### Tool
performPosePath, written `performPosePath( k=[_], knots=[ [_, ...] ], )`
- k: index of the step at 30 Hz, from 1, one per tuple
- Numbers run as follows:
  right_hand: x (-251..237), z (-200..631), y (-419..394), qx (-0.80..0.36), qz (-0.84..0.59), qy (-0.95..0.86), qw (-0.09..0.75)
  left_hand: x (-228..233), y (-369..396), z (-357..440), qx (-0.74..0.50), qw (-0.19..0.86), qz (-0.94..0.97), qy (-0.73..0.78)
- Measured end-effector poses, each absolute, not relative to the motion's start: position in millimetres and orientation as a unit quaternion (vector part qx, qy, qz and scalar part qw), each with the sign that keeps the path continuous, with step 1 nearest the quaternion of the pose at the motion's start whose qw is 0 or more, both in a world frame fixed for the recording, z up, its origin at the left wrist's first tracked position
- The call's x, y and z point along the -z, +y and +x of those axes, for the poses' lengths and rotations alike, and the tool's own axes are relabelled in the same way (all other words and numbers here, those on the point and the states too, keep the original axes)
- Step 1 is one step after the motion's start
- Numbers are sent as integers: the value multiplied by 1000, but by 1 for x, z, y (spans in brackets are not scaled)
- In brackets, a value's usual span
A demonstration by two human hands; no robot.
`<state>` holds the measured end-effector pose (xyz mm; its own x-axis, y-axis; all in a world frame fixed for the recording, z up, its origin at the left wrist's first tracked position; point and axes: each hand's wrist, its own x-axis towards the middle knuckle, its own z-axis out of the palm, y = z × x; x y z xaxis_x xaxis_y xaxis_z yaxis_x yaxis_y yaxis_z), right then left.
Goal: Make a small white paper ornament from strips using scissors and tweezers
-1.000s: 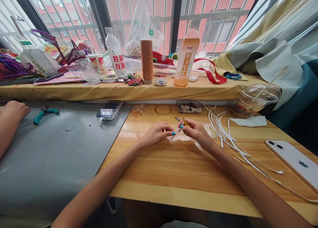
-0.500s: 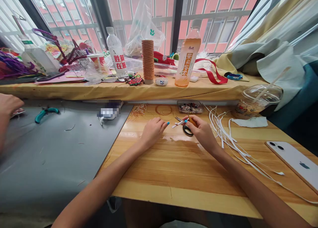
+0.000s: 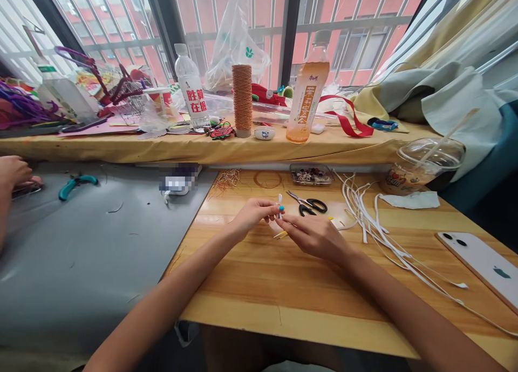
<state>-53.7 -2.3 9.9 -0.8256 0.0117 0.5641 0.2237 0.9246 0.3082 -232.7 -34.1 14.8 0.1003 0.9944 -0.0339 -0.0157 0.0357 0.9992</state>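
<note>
My left hand [image 3: 259, 214] is closed in a pinch on a short piece of white cord [image 3: 280, 199], whose loop-like end sticks up above the fingertips. Opposite it, my right hand [image 3: 318, 234] pinches the same cord from the right, so the fingertips meet. Beneath the right fingers a thin yellow stick-like tool [image 3: 280, 235] shows its tip; the palm hides most of it. Just beyond the right hand lie black-handled scissors [image 3: 318, 204], partly spread, on the wooden board [image 3: 243, 285].
Long white cords [image 3: 376, 231] trail to the right, near a phone [image 3: 481, 266] and a lidded cup [image 3: 416, 169]. A bead box [image 3: 311, 175] stands behind the scissors. Teal pliers [image 3: 76, 186] and another person's hand [image 3: 14, 172] are at left. Bottles and a thread spool [image 3: 243, 99] line the ledge.
My hands have come together on the white cord, which only the right hand held before. The right hand has moved left and nearer, uncovering the scissors. The other person's hand has shifted slightly.
</note>
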Motion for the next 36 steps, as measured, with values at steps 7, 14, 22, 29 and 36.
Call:
performPosePath(
  k=[7, 14, 22, 29, 36],
  knots=[
    [-8, -56, -1, 125, -117, -936, 306, -8, -33, -229, -469, 552, 515, 459],
    [-13, -49, 2, 252, -68, -924, 279, -17, -37, -233, -391, 520, 524, 550],
    [-14, -52, 1, 291, -28, -924, 247, -17, -38, -229, -394, 543, 527, 521],
    [-9, -60, -4, 252, -89, -940, 211, -13, -35, -232, -481, 559, 428, 523],
    [-8, -58, 12, 205, -188, -941, 191, -12, -32, -238, -559, 543, 372, 504]
  ],
)
